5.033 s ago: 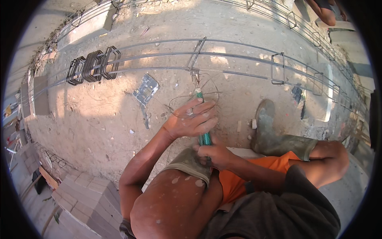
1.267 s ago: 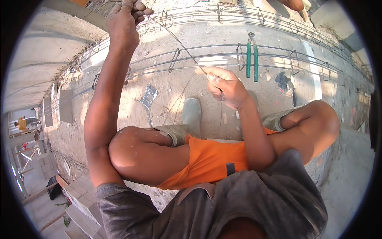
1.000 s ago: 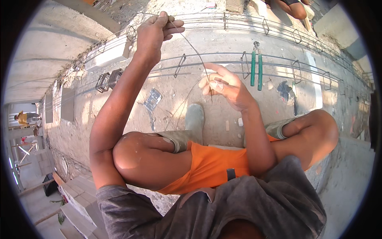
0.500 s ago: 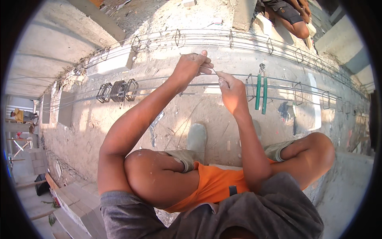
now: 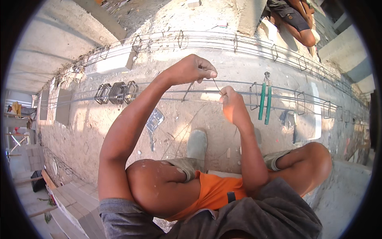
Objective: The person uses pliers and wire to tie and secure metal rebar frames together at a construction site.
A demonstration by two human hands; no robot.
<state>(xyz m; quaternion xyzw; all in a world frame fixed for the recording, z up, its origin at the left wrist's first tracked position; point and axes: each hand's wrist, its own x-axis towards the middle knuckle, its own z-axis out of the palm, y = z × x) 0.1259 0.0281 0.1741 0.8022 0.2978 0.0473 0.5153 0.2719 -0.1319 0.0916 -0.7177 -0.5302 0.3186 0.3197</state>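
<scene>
Over dusty ground (image 5: pixel 103 147) crossed by steel bars (image 5: pixel 201 91), left fingers (image 5: pixel 209 74) and right fingers (image 5: pixel 227 94) pinch wire (image 5: pixel 217 85).

Bright daylight — pale glare on the upper ground (image 5: pixel 153 20) — fisheye-curved edges, dark corners.

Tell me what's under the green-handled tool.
Its two green handles cross over long steel bars, and dirt ground shows around them. The strips directly beneath the handles and metal head are covered, so nothing there can be seen.
</scene>
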